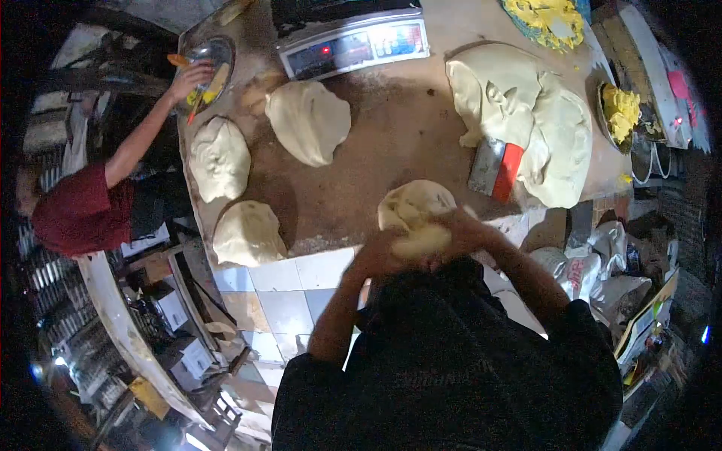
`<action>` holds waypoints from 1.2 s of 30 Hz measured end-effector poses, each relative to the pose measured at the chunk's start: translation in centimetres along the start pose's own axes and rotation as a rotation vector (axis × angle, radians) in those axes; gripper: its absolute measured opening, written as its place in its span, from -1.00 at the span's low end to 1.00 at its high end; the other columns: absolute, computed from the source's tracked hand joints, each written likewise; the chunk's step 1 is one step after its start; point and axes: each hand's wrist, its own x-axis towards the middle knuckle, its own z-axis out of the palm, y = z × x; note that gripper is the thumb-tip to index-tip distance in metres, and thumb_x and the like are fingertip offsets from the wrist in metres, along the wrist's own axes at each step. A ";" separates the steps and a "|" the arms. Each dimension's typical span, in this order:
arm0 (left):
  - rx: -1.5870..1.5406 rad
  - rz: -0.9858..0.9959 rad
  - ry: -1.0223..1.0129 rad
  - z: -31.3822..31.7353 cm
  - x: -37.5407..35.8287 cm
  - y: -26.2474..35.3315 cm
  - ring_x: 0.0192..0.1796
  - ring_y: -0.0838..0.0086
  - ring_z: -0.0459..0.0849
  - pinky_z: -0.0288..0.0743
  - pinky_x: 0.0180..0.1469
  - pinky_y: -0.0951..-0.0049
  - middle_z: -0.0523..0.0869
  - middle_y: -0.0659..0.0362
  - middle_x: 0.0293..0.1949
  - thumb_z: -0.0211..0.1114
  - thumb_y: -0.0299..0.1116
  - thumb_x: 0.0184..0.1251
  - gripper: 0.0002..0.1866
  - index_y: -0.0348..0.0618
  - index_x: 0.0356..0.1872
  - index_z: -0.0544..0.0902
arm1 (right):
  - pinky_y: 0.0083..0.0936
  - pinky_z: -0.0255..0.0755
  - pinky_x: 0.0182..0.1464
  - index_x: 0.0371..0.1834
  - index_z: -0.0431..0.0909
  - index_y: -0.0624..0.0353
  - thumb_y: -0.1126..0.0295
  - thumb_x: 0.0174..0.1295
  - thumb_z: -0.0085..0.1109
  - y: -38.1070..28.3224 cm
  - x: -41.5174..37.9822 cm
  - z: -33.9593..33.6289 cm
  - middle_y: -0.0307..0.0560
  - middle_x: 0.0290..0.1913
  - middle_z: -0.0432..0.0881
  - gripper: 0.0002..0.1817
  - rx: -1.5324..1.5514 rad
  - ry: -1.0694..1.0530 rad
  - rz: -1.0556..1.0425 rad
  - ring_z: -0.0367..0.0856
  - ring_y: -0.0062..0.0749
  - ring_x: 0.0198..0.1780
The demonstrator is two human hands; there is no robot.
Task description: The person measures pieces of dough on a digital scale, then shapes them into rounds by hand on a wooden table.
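From far away, I saw the lump of dough [411,201] at the near edge of the counter [376,143], just in front of the person's black shirt [444,361]. The left hand [378,253] and the right hand [465,230] touched it, one on each side. Both were blurry, so I could not tell if the fingers pinched it or only pressed. I thought a hard pull could drop the dough on the tiled floor [282,301], because it was so close to the edge. Stretching it thin might rip it, too. It looked almost round, so neither way was clearly longest. Its folded lip pointed back at the person, and its far side faced the digital scale [353,46]
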 end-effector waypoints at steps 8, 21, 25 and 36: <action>0.305 -0.051 0.398 -12.7 17.6 -2.5 0.07 -0.03 0.53 0.36 0.17 0.08 0.60 -0.10 -0.02 0.42 0.02 0.04 -0.33 -0.17 0.14 0.52 | -0.26 0.48 0.04 0.25 0.32 0.26 0.16 0.25 0.14 5.3 9.8 -4.0 0.10 0.11 0.53 -0.43 0.490 0.989 0.307 0.55 -0.21 0.02; -0.449 -0.132 0.093 0.1 3.6 -6.4 0.10 0.16 0.60 0.43 0.17 0.18 0.67 -0.04 -0.05 0.53 0.04 -0.14 -0.30 -0.22 0.00 0.60 | -0.23 0.41 0.16 0.22 0.34 0.22 0.28 0.02 0.37 2.9 4.4 3.1 0.00 0.22 0.42 -0.33 0.650 0.208 -0.085 0.47 -0.24 0.17; -0.679 -0.364 -0.031 3.5 -0.9 -4.4 0.26 0.10 0.46 0.23 0.33 0.11 0.58 -0.12 0.11 0.43 0.22 -0.03 -0.18 -0.25 0.12 0.54 | -0.24 0.40 0.10 0.08 0.49 0.16 0.11 -0.18 0.48 -7.1 3.5 1.0 -0.11 0.18 0.47 -0.30 0.382 0.143 -0.448 0.52 -0.25 0.10; -0.273 0.157 0.104 -3.6 0.3 4.5 0.02 0.17 0.64 0.49 0.07 0.20 0.65 -0.02 -0.04 0.61 -0.02 -0.21 -0.34 -0.16 -0.06 0.63 | -0.31 0.52 -0.12 -0.24 0.61 0.13 0.14 -0.27 0.52 -5.3 0.4 0.3 -0.03 -0.26 0.69 -0.50 -0.085 0.317 -0.236 0.68 -0.24 -0.21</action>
